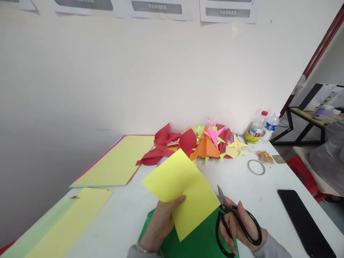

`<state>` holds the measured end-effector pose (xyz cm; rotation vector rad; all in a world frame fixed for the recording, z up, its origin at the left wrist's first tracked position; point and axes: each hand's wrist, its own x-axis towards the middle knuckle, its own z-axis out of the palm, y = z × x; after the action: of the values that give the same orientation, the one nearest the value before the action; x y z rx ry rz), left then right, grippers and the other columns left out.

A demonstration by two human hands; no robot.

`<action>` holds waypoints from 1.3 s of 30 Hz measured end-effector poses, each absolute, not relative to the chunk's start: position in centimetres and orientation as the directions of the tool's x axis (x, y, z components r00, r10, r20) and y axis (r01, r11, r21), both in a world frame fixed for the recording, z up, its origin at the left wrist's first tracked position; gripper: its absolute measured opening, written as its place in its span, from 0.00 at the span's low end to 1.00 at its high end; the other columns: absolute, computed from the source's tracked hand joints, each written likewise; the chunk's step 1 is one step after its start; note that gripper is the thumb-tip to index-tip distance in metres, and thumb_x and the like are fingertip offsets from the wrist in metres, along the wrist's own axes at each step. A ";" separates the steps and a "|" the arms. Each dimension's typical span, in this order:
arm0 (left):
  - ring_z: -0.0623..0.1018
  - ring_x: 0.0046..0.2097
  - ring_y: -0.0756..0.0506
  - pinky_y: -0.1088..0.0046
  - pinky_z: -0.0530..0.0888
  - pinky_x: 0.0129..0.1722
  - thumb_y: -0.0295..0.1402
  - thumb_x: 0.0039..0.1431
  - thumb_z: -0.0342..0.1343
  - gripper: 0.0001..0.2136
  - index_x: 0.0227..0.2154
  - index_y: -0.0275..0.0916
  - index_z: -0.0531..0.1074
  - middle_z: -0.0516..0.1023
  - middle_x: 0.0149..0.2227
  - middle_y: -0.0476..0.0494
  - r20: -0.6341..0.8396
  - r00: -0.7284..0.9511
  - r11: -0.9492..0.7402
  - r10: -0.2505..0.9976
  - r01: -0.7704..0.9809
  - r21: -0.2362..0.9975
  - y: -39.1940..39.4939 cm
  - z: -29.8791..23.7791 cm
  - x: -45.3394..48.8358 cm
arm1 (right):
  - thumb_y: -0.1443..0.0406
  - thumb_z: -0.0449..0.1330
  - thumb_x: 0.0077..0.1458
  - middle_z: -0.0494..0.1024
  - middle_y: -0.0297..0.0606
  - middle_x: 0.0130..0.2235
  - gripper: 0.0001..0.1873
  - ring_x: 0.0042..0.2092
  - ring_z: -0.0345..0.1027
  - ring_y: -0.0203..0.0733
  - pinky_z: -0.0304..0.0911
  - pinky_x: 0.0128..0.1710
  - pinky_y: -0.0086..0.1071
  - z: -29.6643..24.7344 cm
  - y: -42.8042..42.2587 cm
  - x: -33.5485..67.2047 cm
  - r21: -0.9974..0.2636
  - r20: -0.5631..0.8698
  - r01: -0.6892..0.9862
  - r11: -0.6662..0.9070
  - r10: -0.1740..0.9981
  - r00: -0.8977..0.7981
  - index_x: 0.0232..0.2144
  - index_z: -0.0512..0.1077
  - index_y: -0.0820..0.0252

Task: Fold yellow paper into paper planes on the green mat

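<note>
We see our left hand (161,222) pinching the near edge of a square yellow paper sheet (182,191), thumb on top, lifted above a green paper sheet (199,240) on the white tabletop (126,211). Just right of that grip, our right hand (239,225) is closed through the loops of black-handled metal scissors (232,222), blade tips beside the yellow sheet's edge. Both wrists are cut off by the frame. Right of the scissors lie a black flat phone (303,220) and a clear tape ring (256,167). Beyond the grip, a heap of folded coloured paper shapes (201,141) meets the pale wall (134,71); bare tabletop separates them.
</note>
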<state>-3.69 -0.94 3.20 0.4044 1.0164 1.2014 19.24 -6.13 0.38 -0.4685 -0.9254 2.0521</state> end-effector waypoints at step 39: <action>0.81 0.44 0.33 0.56 0.78 0.46 0.22 0.38 0.70 0.38 0.57 0.36 0.65 0.81 0.45 0.33 -0.446 0.068 0.406 0.892 -0.554 0.727 -1.0 2.3 -3.6 | 0.35 0.46 0.53 0.75 0.34 0.21 0.49 0.14 0.60 0.33 0.59 0.13 0.25 0.7 -6.0 19.2 -0.734 0.016 -0.558 -0.388 0.811 -0.585 0.65 0.47 0.61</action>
<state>-3.59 -1.03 2.34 0.4160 1.0033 1.1378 19.16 -6.05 0.72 -0.4408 -0.9018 2.0408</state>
